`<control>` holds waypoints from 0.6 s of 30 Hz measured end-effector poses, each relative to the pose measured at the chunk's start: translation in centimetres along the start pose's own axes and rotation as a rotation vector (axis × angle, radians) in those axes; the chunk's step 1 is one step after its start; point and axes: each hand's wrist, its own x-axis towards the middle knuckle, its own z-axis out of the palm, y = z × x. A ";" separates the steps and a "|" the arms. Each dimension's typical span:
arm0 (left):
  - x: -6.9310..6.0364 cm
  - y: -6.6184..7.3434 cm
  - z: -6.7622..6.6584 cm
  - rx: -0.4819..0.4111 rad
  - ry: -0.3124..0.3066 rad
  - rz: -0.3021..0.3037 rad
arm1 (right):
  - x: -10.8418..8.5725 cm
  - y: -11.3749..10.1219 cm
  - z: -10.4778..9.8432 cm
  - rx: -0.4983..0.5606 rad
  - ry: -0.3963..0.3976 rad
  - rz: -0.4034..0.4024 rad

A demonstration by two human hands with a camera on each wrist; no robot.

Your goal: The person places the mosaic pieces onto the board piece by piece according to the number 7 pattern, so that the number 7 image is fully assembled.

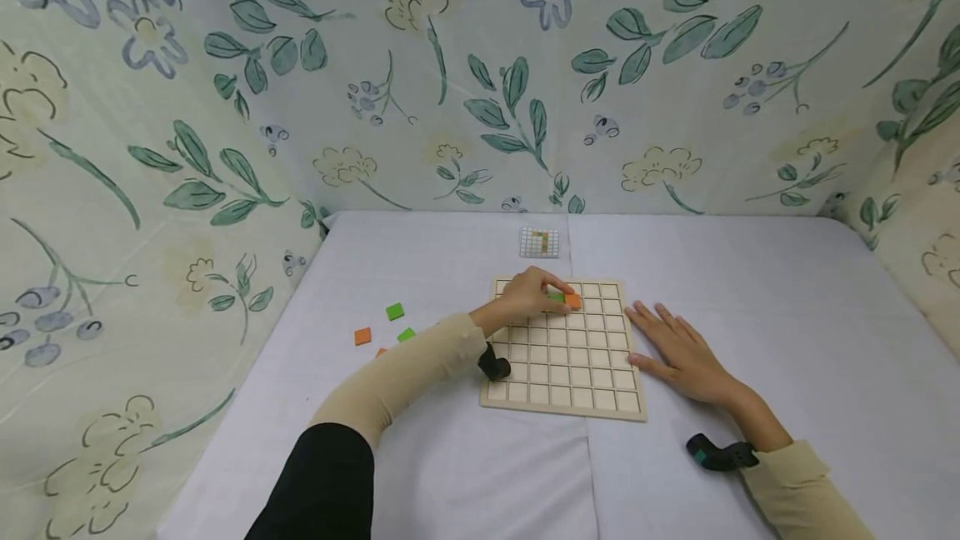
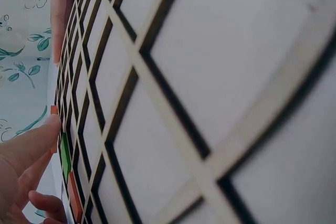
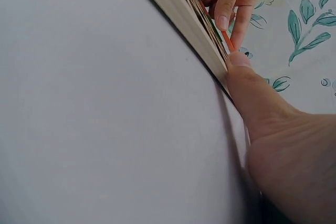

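Note:
A wooden grid board (image 1: pixel 564 395) lies on the white-covered table. My left hand (image 1: pixel 527 293) reaches over its upper part and pinches an orange square tile (image 1: pixel 573 301) between thumb and fingers. Just left of that tile, a green tile (image 1: pixel 556 297) sits in the grid. The left wrist view shows another orange tile (image 2: pixel 74 198) beside the green one, mostly hidden from the head view by my hand. At the board's right edge my right hand (image 1: pixel 686 359) rests with fingers spread, its thumb and fingertips touching the frame.
Left of the board lie loose tiles: a green tile (image 1: pixel 394 312), an orange tile (image 1: pixel 363 336), and others partly behind the left sleeve. A small card (image 1: pixel 539 242) with a coloured grid pattern lies beyond the board. Floral cloth (image 1: pixel 510 65) hangs behind the table.

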 end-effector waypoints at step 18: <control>0.0 0.4 0.6 0.119 0.041 -0.050 | 0.0 0.1 0.1 0.004 -0.001 0.002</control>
